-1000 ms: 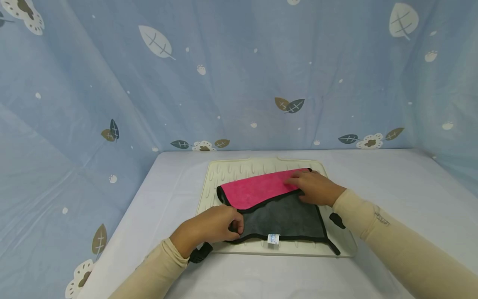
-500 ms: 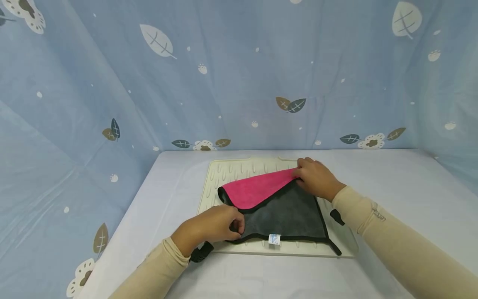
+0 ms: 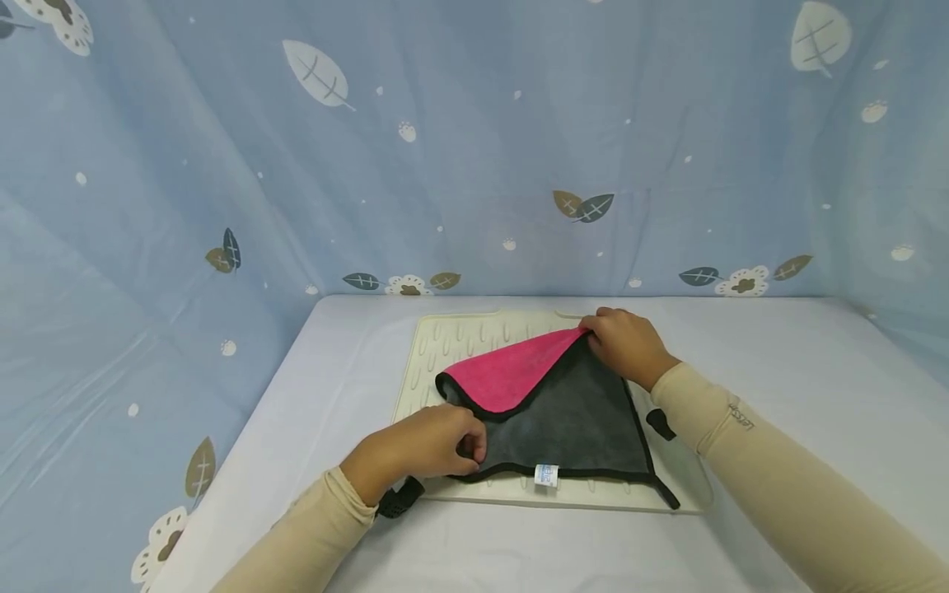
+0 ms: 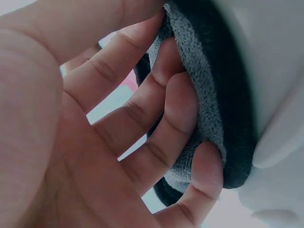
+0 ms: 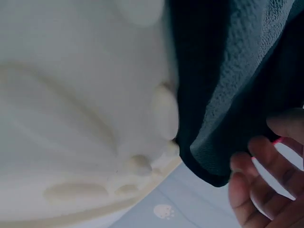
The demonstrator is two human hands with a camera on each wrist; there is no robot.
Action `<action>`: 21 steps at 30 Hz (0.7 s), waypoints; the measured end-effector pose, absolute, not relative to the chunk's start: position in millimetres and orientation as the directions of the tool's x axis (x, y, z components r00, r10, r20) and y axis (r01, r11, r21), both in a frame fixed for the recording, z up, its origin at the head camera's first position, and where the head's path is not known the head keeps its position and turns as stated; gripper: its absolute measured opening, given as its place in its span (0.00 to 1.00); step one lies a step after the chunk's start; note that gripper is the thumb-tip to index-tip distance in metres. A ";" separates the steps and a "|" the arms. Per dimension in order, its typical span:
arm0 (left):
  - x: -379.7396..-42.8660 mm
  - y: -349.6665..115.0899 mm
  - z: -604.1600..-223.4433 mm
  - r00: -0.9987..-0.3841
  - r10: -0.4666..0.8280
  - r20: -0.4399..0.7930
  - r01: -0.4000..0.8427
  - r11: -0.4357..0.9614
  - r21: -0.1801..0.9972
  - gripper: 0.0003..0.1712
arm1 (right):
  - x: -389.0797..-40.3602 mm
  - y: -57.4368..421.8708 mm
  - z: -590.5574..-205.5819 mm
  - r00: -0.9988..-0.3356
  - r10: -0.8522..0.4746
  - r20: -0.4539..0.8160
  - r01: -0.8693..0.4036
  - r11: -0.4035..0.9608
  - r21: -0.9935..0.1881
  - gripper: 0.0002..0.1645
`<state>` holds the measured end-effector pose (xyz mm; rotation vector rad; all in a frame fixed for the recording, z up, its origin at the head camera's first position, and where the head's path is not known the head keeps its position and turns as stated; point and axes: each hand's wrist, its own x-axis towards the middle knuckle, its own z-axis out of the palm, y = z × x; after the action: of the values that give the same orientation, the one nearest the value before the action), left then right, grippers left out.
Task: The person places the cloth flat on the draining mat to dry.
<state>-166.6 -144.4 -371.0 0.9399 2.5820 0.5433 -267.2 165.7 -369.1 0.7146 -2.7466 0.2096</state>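
A towel (image 3: 574, 424), dark grey with black edging, lies on a cream ridged mat (image 3: 445, 338). Its far side is folded toward the person, showing a pink underside (image 3: 504, 379). My left hand (image 3: 430, 442) holds the towel's near left part; in the left wrist view its curled fingers rest against the fuzzy grey cloth (image 4: 204, 80). At the far right, my right hand (image 3: 630, 346) pinches the folded flap's edge and lifts it. The right wrist view shows fingers (image 5: 268, 173) beside the dark-edged cloth (image 5: 213, 128). A white label (image 3: 546, 475) hangs from the near edge.
The mat lies on a white-covered table (image 3: 771, 371). A blue leaf-patterned curtain (image 3: 474, 148) hangs behind and to the sides. A black loop (image 3: 667, 492) sticks out from the towel's near right corner. Black straps (image 3: 400, 498) sit at both wrists.
My right hand has moved from lying on the pink flap to its far right edge, drawing that edge up and leftward. More grey shows on the right. My left hand has stayed put.
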 end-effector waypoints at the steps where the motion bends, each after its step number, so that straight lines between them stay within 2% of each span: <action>1: -166.8 -144.3 -370.9 -0.724 0.665 -0.183 0.534 0.709 0.461 0.11 | -267.7 165.7 -370.3 -0.838 -0.450 0.308 -0.492 0.868 -0.072 0.13; 7: -167.2 -143.7 -370.3 -0.725 0.662 -0.189 0.530 0.712 0.460 0.11 | -266.8 167.3 -378.5 -0.865 -0.461 0.198 -0.487 0.867 -0.105 0.21; 13: -167.3 -142.1 -370.6 -0.724 0.663 -0.191 0.532 0.713 0.457 0.12 | -253.3 173.3 -374.0 -0.895 -0.423 0.140 -0.445 0.869 -0.217 0.26; 16: -167.9 -142.7 -370.9 -0.724 0.664 -0.190 0.533 0.712 0.457 0.12 | -242.5 177.0 -369.4 -0.903 -0.411 0.124 -0.429 0.864 -0.264 0.26; 21: -168.4 -144.5 -371.8 -0.734 0.655 -0.179 0.515 0.708 0.483 0.10 | -217.8 180.7 -363.9 -0.879 -0.463 0.112 -0.473 0.820 -0.322 0.19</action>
<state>-168.4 -144.5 -371.8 0.9145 2.5790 0.5827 -217.8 180.7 -363.9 0.7639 -2.9691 0.5374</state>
